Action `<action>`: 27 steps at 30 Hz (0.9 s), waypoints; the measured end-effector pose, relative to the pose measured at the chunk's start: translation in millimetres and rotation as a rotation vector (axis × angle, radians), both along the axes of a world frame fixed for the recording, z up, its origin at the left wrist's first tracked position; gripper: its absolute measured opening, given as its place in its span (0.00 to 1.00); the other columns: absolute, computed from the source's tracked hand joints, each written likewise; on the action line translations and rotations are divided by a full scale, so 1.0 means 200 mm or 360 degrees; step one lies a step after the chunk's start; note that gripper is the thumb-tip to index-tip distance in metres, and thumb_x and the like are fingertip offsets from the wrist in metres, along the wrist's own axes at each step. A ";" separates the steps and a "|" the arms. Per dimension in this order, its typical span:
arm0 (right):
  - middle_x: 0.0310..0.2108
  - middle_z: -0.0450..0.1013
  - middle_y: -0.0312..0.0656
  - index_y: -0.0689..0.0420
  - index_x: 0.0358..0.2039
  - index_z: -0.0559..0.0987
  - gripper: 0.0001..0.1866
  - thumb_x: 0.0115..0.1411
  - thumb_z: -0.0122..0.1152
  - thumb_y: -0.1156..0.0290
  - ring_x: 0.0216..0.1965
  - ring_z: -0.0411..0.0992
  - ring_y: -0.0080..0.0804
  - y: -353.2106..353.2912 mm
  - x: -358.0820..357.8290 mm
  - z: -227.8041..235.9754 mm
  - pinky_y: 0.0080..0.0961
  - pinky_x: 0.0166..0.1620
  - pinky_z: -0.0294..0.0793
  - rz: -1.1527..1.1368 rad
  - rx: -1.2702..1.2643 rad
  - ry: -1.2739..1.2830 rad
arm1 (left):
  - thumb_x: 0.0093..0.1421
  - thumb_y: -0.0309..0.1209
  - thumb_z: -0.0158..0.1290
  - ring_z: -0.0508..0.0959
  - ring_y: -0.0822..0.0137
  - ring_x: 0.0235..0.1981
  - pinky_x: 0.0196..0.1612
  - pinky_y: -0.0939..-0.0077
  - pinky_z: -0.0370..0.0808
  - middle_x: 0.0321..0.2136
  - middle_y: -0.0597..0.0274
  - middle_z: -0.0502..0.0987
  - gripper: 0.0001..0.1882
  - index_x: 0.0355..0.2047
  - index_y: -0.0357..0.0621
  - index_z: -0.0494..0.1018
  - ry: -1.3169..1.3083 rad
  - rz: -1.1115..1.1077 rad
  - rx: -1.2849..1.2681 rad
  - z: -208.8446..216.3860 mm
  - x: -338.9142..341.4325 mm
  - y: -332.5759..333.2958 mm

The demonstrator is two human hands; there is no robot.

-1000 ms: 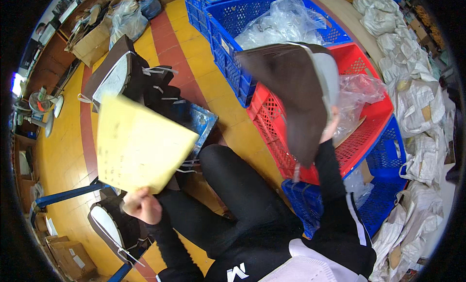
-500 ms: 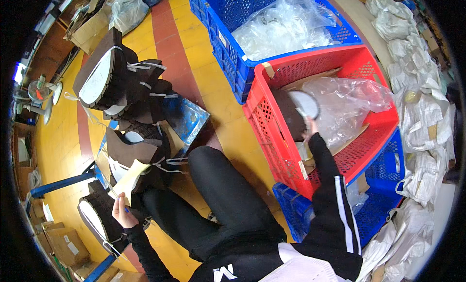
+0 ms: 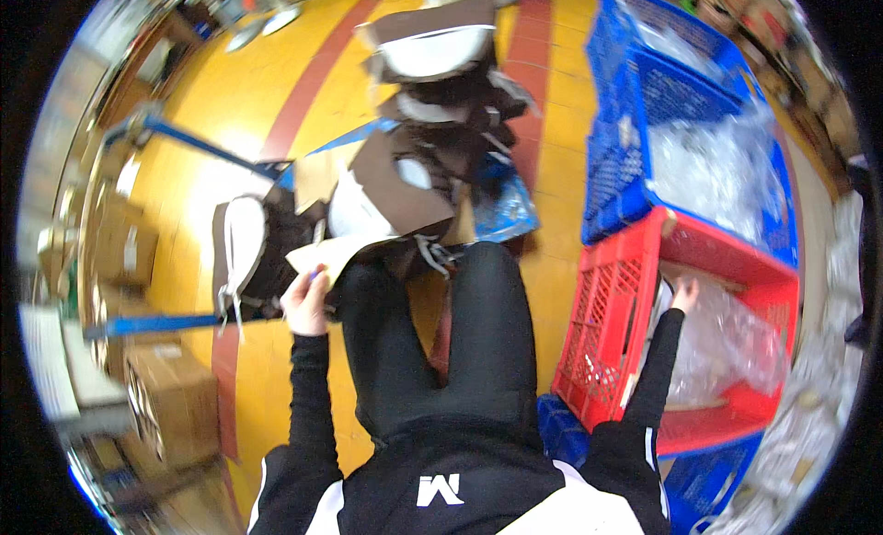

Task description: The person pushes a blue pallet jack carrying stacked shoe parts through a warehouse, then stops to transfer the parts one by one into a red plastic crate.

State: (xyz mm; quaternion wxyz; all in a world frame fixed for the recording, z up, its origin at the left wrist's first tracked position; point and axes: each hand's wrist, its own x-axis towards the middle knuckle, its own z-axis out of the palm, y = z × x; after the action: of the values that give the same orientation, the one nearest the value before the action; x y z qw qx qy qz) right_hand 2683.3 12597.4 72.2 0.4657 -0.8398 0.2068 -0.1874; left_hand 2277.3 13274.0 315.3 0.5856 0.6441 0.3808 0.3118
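Observation:
My left hand (image 3: 305, 303) is pinched shut on a pale yellow sheet (image 3: 342, 253), above my knee; a small blue spot shows at its fingers. Just beyond the sheet lies a bundle of dark brown cut pieces (image 3: 391, 181) with white faces, tied with white string. My right hand (image 3: 685, 294) reaches into the red crate (image 3: 602, 319), its slightly blurred fingers apart beside a clear plastic bag (image 3: 727, 337). Left of those fingers a white-edged piece (image 3: 663, 298) shows, mostly hidden by the crate wall.
More tied brown bundles (image 3: 437, 52) are piled farther off, and another bundle (image 3: 244, 245) lies at left by a blue metal frame (image 3: 166, 325). A blue crate (image 3: 612, 176) with clear bags adjoins the red one. Cardboard boxes (image 3: 175, 397) stand at the left.
My view has swung right, so everything appears shifted. My right hand has left the brown bundle it was touching in the red crate; my left hand still holds the sheet.

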 end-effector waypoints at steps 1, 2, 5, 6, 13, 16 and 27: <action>0.51 0.67 0.46 0.60 0.50 0.70 0.24 0.51 0.62 0.73 0.52 0.64 0.38 0.32 0.01 0.23 0.30 0.56 0.61 0.0259 0.0026 -0.0328 | 0.58 0.26 0.52 0.70 0.81 0.28 0.31 0.89 0.68 0.32 0.68 0.75 0.13 0.42 0.35 0.73 0.0014 0.0031 0.0089 0.01 -0.05 -0.02; 0.49 0.68 0.45 0.61 0.49 0.70 0.22 0.53 0.60 0.74 0.51 0.65 0.36 0.64 -0.04 0.51 0.30 0.56 0.62 0.0387 0.0124 -0.0357 | 0.57 0.26 0.53 0.70 0.81 0.28 0.31 0.89 0.68 0.31 0.68 0.75 0.13 0.43 0.35 0.73 -0.0141 0.0109 -0.0008 0.00 -0.09 -0.06; 0.46 0.70 0.44 0.61 0.46 0.72 0.17 0.55 0.57 0.78 0.48 0.67 0.32 1.38 -0.17 1.13 0.27 0.53 0.64 0.0875 -0.0023 -0.0608 | 0.59 0.25 0.49 0.72 0.78 0.30 0.32 0.87 0.68 0.36 0.66 0.74 0.17 0.49 0.37 0.68 -0.0346 0.0154 -0.0318 -0.13 -0.23 -0.08; 0.44 0.70 0.42 0.61 0.45 0.72 0.16 0.54 0.57 0.78 0.47 0.68 0.30 1.50 -0.18 1.19 0.25 0.51 0.65 0.1070 -0.0368 -0.0722 | 0.59 0.25 0.48 0.72 0.76 0.32 0.33 0.85 0.68 0.39 0.65 0.73 0.20 0.53 0.38 0.64 -0.0508 0.0183 -0.0457 -0.13 -0.19 -0.12; 0.50 0.67 0.40 0.54 0.60 0.58 0.32 0.57 0.57 0.61 0.46 0.68 0.28 2.43 -0.59 0.68 0.29 0.47 0.69 0.1977 0.1216 0.0908 | 0.57 0.23 0.46 0.71 0.68 0.46 0.45 0.75 0.70 0.51 0.60 0.67 0.31 0.61 0.44 0.50 -0.0880 0.0213 -0.1234 -0.45 -0.26 -0.29; 0.51 0.64 0.42 0.53 0.62 0.52 0.41 0.53 0.63 0.59 0.48 0.65 0.30 2.73 -0.82 0.65 0.32 0.49 0.65 0.1667 0.1170 0.1138 | 0.55 0.20 0.44 0.68 0.61 0.54 0.53 0.71 0.67 0.54 0.53 0.64 0.33 0.61 0.38 0.49 -0.0915 0.0198 -0.1202 -0.49 -0.39 -0.36; 0.54 0.63 0.52 0.66 0.57 0.61 0.41 0.46 0.69 0.65 0.53 0.63 0.35 2.88 -0.67 0.56 0.26 0.56 0.60 0.1967 0.0595 0.0432 | 0.51 0.37 0.46 0.68 0.66 0.20 0.27 0.73 0.66 0.17 0.63 0.67 0.13 0.16 0.42 0.66 -0.0041 -0.0274 -0.1476 -0.87 -1.68 -0.50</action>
State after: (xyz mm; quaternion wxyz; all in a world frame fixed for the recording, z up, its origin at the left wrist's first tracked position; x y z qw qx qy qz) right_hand 2549.3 13172.6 184.5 0.5953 -0.7250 -0.2275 0.2611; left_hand 1940.4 13175.0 141.4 0.8399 0.3399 0.4177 0.0672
